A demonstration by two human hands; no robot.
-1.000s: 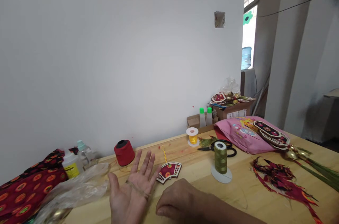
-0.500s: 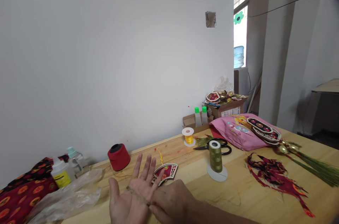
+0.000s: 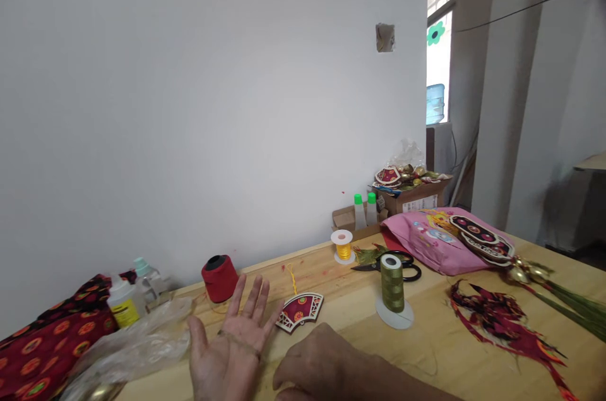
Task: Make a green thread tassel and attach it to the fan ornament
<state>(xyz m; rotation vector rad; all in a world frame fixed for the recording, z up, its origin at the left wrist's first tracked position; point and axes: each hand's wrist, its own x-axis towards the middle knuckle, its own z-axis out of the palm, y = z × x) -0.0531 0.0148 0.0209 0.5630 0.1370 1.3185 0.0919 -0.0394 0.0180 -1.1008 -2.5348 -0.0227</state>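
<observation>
My left hand (image 3: 230, 353) is held palm up with its fingers spread. Olive-green thread (image 3: 239, 344) runs in a band across the palm. Just to its right, my right hand (image 3: 310, 363) is closed with its back to me; its fingertips are mostly hidden, the thread seemingly pinched in them. Behind the hands lies a fan-shaped ornament (image 3: 300, 311) with a dark red patterned middle and a yellow cord loop (image 3: 292, 280). A spool of olive-green thread (image 3: 392, 287) stands upright to the right, and a loose strand curls on the table below it.
Black scissors (image 3: 411, 271) lie behind the green spool, near a yellow cord spool (image 3: 343, 246). A red thread cone (image 3: 220, 279) stands at left, beside a plastic bag (image 3: 142, 341) and bottles. Fabric scraps (image 3: 502, 319), a pink bag (image 3: 426, 243) and tasselled ornaments sit at right.
My right hand has moved from the edge of my left palm to a little way right and down, away from it. The view has shifted slightly left.
</observation>
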